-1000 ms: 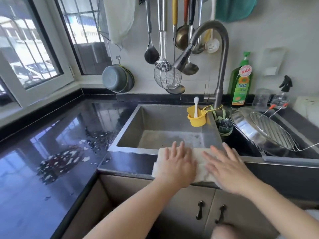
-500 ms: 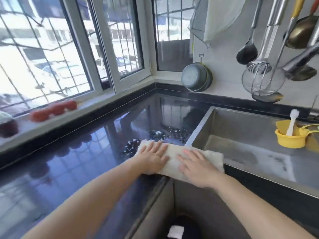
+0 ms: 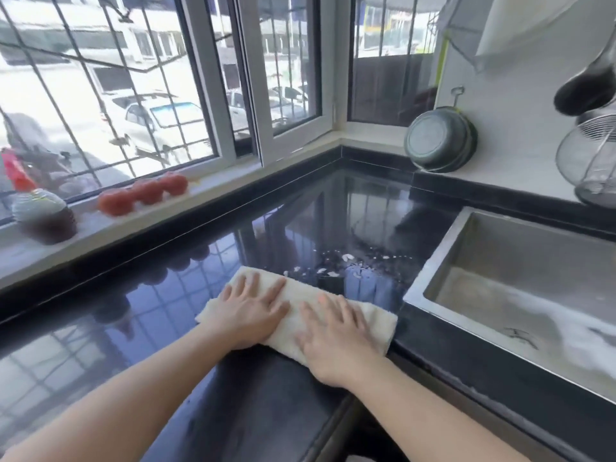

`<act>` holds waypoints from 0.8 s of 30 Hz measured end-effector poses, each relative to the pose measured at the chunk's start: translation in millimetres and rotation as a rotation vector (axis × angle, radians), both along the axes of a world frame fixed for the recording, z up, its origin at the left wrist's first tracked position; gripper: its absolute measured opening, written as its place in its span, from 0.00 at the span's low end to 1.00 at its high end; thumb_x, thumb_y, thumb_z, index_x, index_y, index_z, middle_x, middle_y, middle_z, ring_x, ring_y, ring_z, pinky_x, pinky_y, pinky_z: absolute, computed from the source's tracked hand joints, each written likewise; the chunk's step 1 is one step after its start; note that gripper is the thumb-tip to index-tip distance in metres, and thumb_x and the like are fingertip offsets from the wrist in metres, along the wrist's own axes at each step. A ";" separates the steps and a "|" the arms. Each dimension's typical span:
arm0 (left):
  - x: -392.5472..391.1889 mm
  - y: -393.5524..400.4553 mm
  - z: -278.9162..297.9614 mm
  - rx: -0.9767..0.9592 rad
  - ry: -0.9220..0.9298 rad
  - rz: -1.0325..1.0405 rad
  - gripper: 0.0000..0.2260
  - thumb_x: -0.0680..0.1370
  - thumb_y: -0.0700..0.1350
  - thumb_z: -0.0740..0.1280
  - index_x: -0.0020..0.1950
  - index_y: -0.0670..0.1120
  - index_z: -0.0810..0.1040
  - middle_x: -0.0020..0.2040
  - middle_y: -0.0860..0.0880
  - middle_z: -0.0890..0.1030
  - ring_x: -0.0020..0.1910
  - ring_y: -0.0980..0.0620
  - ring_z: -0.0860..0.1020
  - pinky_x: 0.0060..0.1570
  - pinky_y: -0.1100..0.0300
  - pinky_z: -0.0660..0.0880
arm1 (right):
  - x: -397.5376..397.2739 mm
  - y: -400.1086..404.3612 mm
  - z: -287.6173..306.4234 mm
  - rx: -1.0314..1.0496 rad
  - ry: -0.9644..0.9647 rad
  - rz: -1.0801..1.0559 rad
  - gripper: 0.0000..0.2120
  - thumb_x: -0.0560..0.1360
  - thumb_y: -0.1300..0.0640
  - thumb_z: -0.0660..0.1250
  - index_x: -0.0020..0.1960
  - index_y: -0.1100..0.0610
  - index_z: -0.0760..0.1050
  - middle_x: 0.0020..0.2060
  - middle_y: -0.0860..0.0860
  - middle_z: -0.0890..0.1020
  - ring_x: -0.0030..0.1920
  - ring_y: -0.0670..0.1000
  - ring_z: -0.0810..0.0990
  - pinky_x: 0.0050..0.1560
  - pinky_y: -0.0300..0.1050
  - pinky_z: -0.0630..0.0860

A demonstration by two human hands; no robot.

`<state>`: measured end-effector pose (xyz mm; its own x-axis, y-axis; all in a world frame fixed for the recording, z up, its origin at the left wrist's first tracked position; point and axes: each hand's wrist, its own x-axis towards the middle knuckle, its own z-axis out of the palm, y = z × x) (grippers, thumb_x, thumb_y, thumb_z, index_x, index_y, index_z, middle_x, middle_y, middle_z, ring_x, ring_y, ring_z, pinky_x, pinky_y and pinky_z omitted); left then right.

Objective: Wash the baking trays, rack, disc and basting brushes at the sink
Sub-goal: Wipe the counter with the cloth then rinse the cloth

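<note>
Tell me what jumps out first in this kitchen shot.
Two hands, left and right, press flat on a pale cloth at the front of a glossy black counter, just left of the steel sink. Beyond the cloth, wet white flecks dot the counter. On the sill at left sit three tomatoes and a dark bottle.

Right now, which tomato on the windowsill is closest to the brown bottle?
The leftmost tomato. It lies beside the brown bottle, while the middle tomato and rightmost tomato lie farther along the windowsill.
</note>
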<state>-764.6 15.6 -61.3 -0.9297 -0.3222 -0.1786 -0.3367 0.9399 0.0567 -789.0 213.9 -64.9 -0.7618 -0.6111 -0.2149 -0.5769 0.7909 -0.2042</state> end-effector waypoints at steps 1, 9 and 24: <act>-19.8 6.5 -0.9 -0.011 0.016 -0.047 0.31 0.79 0.72 0.41 0.82 0.67 0.44 0.84 0.44 0.49 0.82 0.40 0.50 0.78 0.40 0.52 | -17.0 5.8 -0.1 -0.002 0.010 -0.027 0.28 0.84 0.39 0.42 0.82 0.42 0.40 0.82 0.48 0.39 0.81 0.59 0.37 0.79 0.59 0.36; -249.9 76.0 -2.8 -0.011 0.068 -0.232 0.30 0.80 0.71 0.44 0.82 0.66 0.49 0.84 0.40 0.49 0.82 0.37 0.49 0.79 0.40 0.47 | -221.8 69.5 -0.8 0.062 0.045 -0.252 0.29 0.83 0.36 0.40 0.82 0.39 0.40 0.82 0.44 0.39 0.81 0.57 0.37 0.79 0.58 0.36; -586.9 59.6 -8.9 0.014 0.125 -0.349 0.30 0.80 0.71 0.45 0.82 0.67 0.51 0.85 0.47 0.52 0.83 0.44 0.49 0.80 0.41 0.48 | -515.6 57.6 1.0 0.004 0.150 -0.358 0.25 0.83 0.40 0.45 0.79 0.40 0.55 0.80 0.47 0.55 0.77 0.58 0.53 0.75 0.56 0.54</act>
<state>-1351.5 75.2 -70.2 -0.9981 0.0198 -0.0591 0.0144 0.9958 0.0908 -1304.6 271.5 -63.9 -0.9498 -0.3006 -0.0868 -0.2877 0.9481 -0.1354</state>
